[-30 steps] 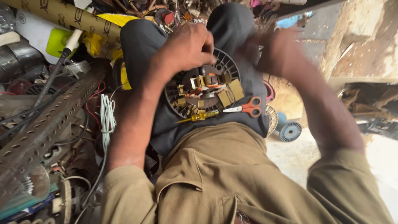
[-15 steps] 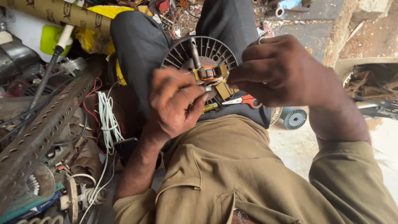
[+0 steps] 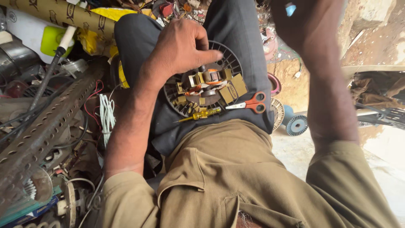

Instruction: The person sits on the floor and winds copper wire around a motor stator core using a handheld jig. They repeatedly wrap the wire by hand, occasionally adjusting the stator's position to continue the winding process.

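A round black motor stator (image 3: 211, 90) with copper windings and tan paper strips lies on my lap, on dark trousers. My left hand (image 3: 179, 48) covers its upper left part, with the fingers curled over the rim and the fingertips touching the core. My right hand (image 3: 306, 23) is raised at the top right, away from the stator, dark and blurred. A small pale blue thing (image 3: 290, 8) shows at it, and I cannot tell whether the hand holds it. A yellow screwdriver (image 3: 200, 115) and orange-handled scissors (image 3: 251, 103) lie against the stator's lower edge.
To the left are a perforated metal angle bar (image 3: 46, 126), a bundle of white wires (image 3: 107, 114), a cardboard tube (image 3: 63, 14) and a tool with a white handle (image 3: 63, 42). A blue spool (image 3: 295, 124) stands on the ground to the right.
My right hand has lifted off the stator to the top right. My left hand has moved up from the stator's lower left onto its upper part.
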Action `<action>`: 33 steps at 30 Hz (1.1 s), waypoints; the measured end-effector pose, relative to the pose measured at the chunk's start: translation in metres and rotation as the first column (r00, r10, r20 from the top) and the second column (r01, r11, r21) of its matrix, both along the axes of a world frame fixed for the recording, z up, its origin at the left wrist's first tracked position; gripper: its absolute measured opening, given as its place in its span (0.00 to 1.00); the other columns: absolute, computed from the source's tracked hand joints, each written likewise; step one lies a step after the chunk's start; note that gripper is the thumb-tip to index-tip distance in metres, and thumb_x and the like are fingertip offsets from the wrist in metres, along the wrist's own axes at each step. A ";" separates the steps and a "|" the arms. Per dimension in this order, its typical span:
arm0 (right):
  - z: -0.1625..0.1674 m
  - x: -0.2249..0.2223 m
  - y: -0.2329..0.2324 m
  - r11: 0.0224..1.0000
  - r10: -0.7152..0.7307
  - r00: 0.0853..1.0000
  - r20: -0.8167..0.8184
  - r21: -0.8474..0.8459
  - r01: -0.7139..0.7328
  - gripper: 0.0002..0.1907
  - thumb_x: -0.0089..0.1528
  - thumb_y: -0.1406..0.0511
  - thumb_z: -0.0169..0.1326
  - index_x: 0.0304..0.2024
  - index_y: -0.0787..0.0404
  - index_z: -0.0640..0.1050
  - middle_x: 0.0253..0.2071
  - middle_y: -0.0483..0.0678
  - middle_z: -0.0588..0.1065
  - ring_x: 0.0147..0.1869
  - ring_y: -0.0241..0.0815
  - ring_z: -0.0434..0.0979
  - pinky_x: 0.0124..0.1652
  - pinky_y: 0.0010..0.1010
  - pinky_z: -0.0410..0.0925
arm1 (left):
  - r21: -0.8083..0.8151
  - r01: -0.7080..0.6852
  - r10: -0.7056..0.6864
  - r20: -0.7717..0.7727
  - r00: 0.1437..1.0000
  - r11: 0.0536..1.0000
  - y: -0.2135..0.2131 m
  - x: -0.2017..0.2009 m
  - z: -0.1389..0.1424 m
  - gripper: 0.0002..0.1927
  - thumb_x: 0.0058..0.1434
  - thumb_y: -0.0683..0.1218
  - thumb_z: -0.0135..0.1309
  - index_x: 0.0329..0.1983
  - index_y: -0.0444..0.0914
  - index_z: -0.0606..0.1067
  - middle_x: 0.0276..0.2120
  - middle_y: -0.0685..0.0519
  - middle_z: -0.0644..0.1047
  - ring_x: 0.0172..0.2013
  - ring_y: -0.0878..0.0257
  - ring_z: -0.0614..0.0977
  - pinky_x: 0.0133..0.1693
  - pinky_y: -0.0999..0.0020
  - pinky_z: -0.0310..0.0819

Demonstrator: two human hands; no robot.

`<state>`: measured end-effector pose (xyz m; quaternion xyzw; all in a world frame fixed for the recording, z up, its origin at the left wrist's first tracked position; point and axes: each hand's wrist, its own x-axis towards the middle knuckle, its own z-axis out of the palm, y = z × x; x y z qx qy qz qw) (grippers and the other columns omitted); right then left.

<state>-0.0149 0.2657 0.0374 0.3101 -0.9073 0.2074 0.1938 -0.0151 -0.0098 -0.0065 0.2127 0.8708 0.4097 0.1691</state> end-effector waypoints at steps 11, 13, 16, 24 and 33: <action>-0.054 0.103 -0.005 0.844 0.526 0.779 0.343 -0.100 -0.526 0.08 0.58 0.69 0.62 0.40 0.63 0.82 0.30 0.48 0.75 0.30 0.46 0.76 0.27 0.38 0.67 | 0.248 0.224 -0.212 -0.075 0.974 0.943 -0.026 -0.007 -0.030 0.06 0.60 0.43 0.67 0.32 0.36 0.82 0.29 0.51 0.78 0.32 0.62 0.79 0.37 0.64 0.73; -0.022 0.107 -0.022 0.730 0.584 0.641 0.498 0.024 -0.683 0.09 0.59 0.62 0.65 0.31 0.61 0.82 0.25 0.49 0.74 0.24 0.48 0.73 0.21 0.42 0.64 | 0.256 0.312 -0.315 -0.028 0.949 0.915 -0.020 -0.001 0.006 0.05 0.60 0.42 0.65 0.36 0.36 0.82 0.32 0.51 0.79 0.34 0.63 0.81 0.39 0.65 0.75; 0.030 0.089 -0.040 0.610 0.775 0.420 0.472 -0.388 -0.691 0.17 0.49 0.66 0.61 0.40 0.66 0.82 0.28 0.49 0.72 0.31 0.47 0.76 0.28 0.40 0.67 | 0.388 0.038 0.011 -0.124 0.992 0.921 -0.012 0.038 0.054 0.05 0.67 0.39 0.64 0.41 0.34 0.79 0.36 0.48 0.78 0.39 0.59 0.81 0.39 0.67 0.74; -0.041 -0.009 -0.048 0.893 0.451 0.765 0.460 -0.222 -0.392 0.04 0.62 0.67 0.64 0.39 0.57 0.86 0.37 0.49 0.79 0.37 0.47 0.79 0.35 0.36 0.71 | 0.224 -0.084 0.197 -0.549 0.812 0.971 -0.010 0.116 0.025 0.05 0.63 0.37 0.65 0.34 0.35 0.78 0.30 0.50 0.76 0.33 0.58 0.79 0.35 0.63 0.76; -0.005 0.042 -0.034 0.772 0.367 0.630 0.684 0.153 -0.617 0.28 0.34 0.62 0.69 0.39 0.57 0.85 0.34 0.46 0.78 0.35 0.47 0.80 0.34 0.39 0.73 | 0.168 0.213 -0.178 -0.199 0.964 0.963 -0.007 -0.009 0.026 0.09 0.56 0.46 0.69 0.32 0.38 0.81 0.29 0.50 0.78 0.31 0.58 0.80 0.36 0.60 0.73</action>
